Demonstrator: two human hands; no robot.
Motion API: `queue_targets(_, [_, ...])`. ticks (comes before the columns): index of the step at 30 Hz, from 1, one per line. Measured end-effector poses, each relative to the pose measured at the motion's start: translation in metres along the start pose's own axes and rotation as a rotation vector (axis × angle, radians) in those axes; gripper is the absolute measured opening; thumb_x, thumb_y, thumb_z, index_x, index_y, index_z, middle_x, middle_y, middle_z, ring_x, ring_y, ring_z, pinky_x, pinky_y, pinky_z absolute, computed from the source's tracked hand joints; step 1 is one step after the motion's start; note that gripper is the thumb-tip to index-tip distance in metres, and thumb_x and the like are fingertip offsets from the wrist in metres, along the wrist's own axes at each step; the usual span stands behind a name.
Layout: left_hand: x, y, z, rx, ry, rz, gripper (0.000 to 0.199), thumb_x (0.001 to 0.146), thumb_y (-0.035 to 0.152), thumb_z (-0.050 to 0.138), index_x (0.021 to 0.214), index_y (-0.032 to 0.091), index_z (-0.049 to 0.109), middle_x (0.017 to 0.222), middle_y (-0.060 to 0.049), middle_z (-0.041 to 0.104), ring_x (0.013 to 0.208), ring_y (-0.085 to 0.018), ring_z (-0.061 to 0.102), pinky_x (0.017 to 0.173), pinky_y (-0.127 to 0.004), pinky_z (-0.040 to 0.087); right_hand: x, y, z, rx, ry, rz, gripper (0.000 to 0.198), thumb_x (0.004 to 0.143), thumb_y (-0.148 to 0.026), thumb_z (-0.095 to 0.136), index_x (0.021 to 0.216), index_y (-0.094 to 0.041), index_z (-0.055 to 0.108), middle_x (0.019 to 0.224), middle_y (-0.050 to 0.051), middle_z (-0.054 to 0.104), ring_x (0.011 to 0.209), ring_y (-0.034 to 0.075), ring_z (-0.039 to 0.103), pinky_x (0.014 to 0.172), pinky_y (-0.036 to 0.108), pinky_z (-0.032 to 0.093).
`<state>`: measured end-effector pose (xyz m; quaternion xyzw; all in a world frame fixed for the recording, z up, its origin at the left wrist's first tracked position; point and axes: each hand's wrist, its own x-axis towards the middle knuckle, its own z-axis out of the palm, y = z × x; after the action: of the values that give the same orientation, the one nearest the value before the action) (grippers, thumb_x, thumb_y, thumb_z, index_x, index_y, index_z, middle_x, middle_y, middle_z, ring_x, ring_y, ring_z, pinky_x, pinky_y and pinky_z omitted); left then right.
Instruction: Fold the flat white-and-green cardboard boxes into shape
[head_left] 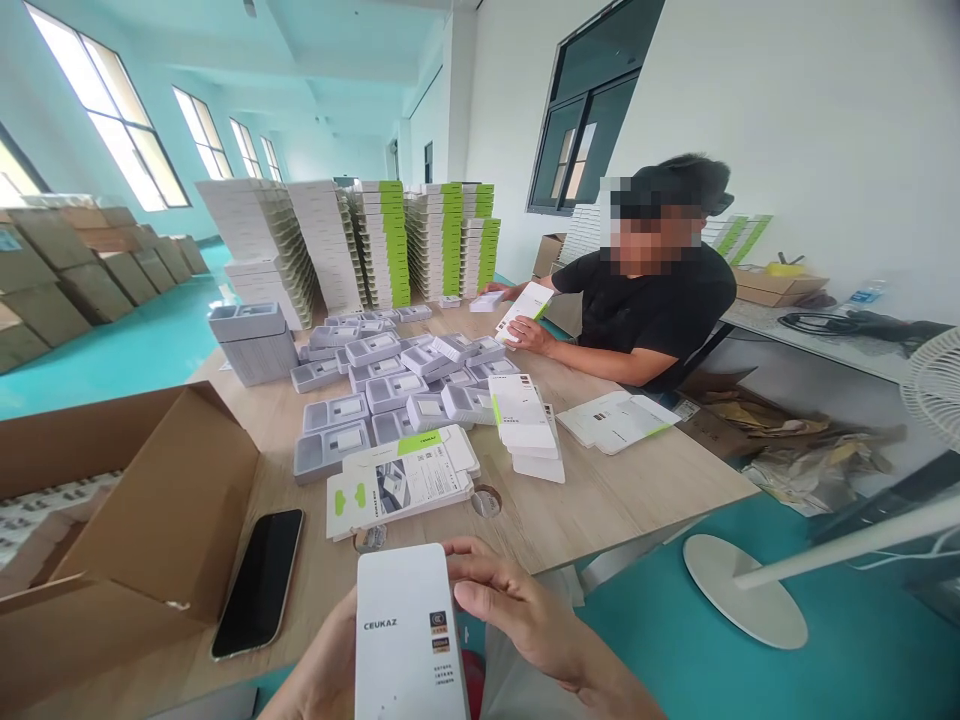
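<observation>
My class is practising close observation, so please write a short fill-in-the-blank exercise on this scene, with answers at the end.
1. The white box between the person's left hand and right hand bears the brand name ____.
2. A dark-screened ____ lies on the table, beside the open brown carton.
3. The co-worker wears a short-sleeved top that is ____.
4. Besides white, the tall stacks show bands of bright ____.

Missing words: CEUKAZ; phone; black; green.

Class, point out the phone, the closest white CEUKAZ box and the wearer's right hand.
Phone (259, 584): head view, dark screen.
White CEUKAZ box (407, 645): head view, printed face.
Right hand (523, 607): head view, back of hand.
</observation>
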<state>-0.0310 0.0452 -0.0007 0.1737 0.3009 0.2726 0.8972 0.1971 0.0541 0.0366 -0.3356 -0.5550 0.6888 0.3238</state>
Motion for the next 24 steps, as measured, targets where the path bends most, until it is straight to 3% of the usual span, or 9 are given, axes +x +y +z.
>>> queue_targets(3, [-0.004, 0.001, 0.011, -0.161, -0.053, -0.007, 0.058, 0.077, 0.062, 0.079, 0.107, 0.013, 0.085, 0.109, -0.012, 0.086, 0.113, -0.036, 0.074, 0.101, -0.039, 0.051, -0.001, 0.010, -0.001, -0.028, 0.097, -0.036, 0.051, 0.095, -0.069, 0.066, 0.122, -0.030, 0.081, 0.146, 0.011, 0.054, 0.140, 0.032, 0.051, 0.108, 0.042, 0.051])
queue_targets(6, [-0.007, 0.003, 0.014, -0.150, -0.126, -0.012, 0.060, 0.076, 0.058, 0.078, 0.112, 0.011, 0.085, 0.119, -0.015, 0.084, 0.123, -0.040, 0.070, 0.108, -0.041, 0.047, -0.003, 0.021, 0.001, -0.018, 0.186, -0.063, 0.046, 0.095, -0.069, 0.067, 0.120, -0.033, 0.082, 0.143, 0.009, 0.058, 0.109, 0.023, 0.065, 0.094, 0.038, 0.056])
queue_targets(9, [-0.010, 0.007, 0.012, -0.053, -0.054, -0.025, 0.058, 0.072, 0.051, 0.081, 0.112, 0.008, 0.086, 0.116, -0.016, 0.085, 0.116, -0.040, 0.075, 0.106, -0.043, 0.049, -0.007, 0.024, 0.006, -0.021, 0.241, -0.146, 0.035, 0.098, -0.061, 0.068, 0.117, -0.035, 0.080, 0.135, 0.007, 0.062, 0.088, 0.016, 0.064, 0.088, 0.035, 0.057])
queue_targets(14, [-0.011, 0.009, 0.008, 0.038, 0.131, -0.049, 0.059, 0.053, 0.048, 0.094, 0.097, 0.010, 0.089, 0.097, -0.013, 0.088, 0.090, -0.030, 0.080, 0.086, -0.033, 0.058, -0.014, 0.015, 0.014, -0.198, 0.293, -0.223, 0.032, 0.103, -0.052, 0.062, 0.108, -0.027, 0.082, 0.128, 0.012, 0.063, 0.121, 0.027, 0.063, 0.089, 0.036, 0.058])
queue_targets(16, [-0.011, 0.007, 0.007, 0.048, 0.167, -0.052, 0.053, 0.050, 0.049, 0.096, 0.088, 0.012, 0.089, 0.087, -0.010, 0.088, 0.080, -0.026, 0.079, 0.079, -0.029, 0.059, -0.015, 0.010, 0.015, -0.279, 0.271, -0.233, 0.034, 0.105, -0.050, 0.059, 0.110, -0.026, 0.082, 0.130, 0.014, 0.063, 0.121, 0.028, 0.064, 0.093, 0.039, 0.057])
queue_targets(20, [-0.010, 0.005, 0.007, 0.052, 0.169, -0.066, 0.045, 0.052, 0.051, 0.096, 0.076, 0.014, 0.086, 0.077, -0.007, 0.086, 0.073, -0.024, 0.078, 0.079, -0.028, 0.059, -0.016, 0.000, 0.013, -0.332, 0.130, -0.245, 0.035, 0.107, -0.046, 0.056, 0.106, -0.023, 0.082, 0.129, 0.014, 0.065, 0.128, 0.030, 0.063, 0.104, 0.044, 0.053])
queue_targets(24, [-0.009, 0.006, 0.011, 0.028, 0.135, -0.063, 0.046, 0.056, 0.049, 0.096, 0.082, 0.012, 0.087, 0.079, -0.009, 0.086, 0.078, -0.025, 0.078, 0.080, -0.029, 0.057, -0.016, -0.008, 0.005, -0.355, 0.045, -0.199, 0.034, 0.107, -0.045, 0.055, 0.106, -0.022, 0.081, 0.128, 0.014, 0.069, 0.144, 0.031, 0.053, 0.109, 0.046, 0.050])
